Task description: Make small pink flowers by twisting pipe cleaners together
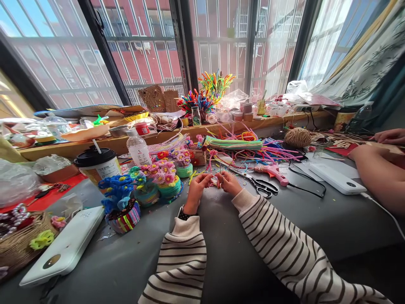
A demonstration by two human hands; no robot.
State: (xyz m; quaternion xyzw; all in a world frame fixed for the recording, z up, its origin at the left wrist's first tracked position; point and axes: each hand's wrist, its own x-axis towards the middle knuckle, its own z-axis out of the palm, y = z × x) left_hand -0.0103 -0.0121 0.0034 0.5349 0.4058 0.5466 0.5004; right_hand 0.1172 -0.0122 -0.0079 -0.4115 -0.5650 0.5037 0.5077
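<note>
My left hand point(198, 190) is raised over the grey table point(221, 249), its fingers pinched on something small and pinkish that I cannot make out. Close beside it on the right, my right hand point(228, 183) pinches something thin and too small to name. A small gap separates the two hands. Black-handled scissors point(262, 185) lie just right of my right hand, with a pink glue gun point(276, 172) beyond them. Left of my left hand stand small pots of pink fuzzy flowers point(164, 173) and a pot of blue ones point(118, 194).
Pipe cleaners point(234, 143) lie in a pile behind my hands. A lidded cup point(98, 162) and a bottle point(138, 147) stand at the left. White power banks point(65, 245) lie at both sides. Another person's arm point(376, 169) rests at the right, near a twine ball point(297, 137).
</note>
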